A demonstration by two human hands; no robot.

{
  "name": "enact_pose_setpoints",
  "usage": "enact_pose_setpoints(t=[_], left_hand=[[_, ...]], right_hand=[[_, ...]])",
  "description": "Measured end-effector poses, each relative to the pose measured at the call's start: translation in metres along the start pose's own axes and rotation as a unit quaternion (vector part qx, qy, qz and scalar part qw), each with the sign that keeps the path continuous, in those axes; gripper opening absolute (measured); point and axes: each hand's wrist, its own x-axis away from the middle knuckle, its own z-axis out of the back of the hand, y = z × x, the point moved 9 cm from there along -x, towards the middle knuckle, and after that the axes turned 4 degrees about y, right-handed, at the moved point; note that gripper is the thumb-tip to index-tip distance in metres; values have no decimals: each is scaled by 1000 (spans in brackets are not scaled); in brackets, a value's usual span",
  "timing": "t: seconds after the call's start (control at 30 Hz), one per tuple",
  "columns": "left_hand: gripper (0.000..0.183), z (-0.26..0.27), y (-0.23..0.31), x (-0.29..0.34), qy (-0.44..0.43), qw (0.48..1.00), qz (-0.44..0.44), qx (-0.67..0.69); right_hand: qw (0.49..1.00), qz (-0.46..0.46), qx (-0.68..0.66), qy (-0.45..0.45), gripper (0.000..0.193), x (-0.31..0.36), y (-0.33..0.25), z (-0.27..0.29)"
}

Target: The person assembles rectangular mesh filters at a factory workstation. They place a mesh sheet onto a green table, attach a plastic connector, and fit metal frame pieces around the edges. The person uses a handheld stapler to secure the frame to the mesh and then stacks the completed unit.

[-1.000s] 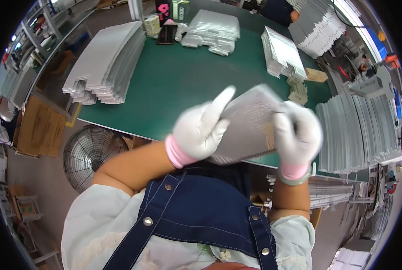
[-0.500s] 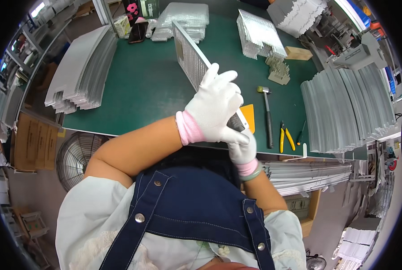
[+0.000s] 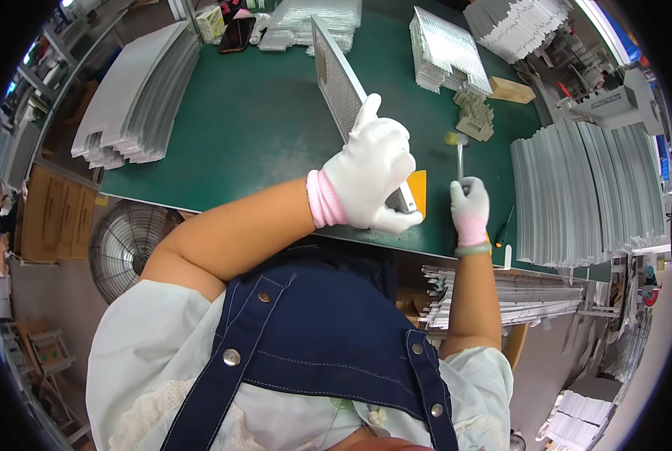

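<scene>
While a floor fan (image 3: 134, 246) is set beside the green workbench (image 3: 253, 128), a mesh panel (image 3: 339, 89) is held by the left hand (image 3: 370, 173), a blurred mallet (image 3: 459, 156) seemingly gripped by the right hand (image 3: 470, 204).

White knit gloves (image 3: 351, 177) cover the fingers of my left hand (image 3: 367, 167) and right hand (image 3: 470, 203). Behind the fingers, each ends in a pink ribbed cuff (image 3: 324, 199). Just behind my right one, a grey-green band (image 3: 473, 249) circles the wrist. Well back from my fingertips, a navy apron (image 3: 313, 338) with pale stitching (image 3: 306, 364), broad straps (image 3: 200, 391) and silvery studs (image 3: 231, 357) covers my loose, short-sleeved white blouse (image 3: 136, 331), trimmed with cream lace (image 3: 149, 413).
</scene>
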Motion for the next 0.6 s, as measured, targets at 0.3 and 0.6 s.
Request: enact_pose_setpoints(t=[0.3,0.6], left_hand=[[51,-4,2,-11,30,999,0,-15],[45,-10,-1,-14,52,998,-24,2]], right_hand=[[953,302,-21,8,39,61,-162,135],[900,424,92,-36,45,78,-204,159]])
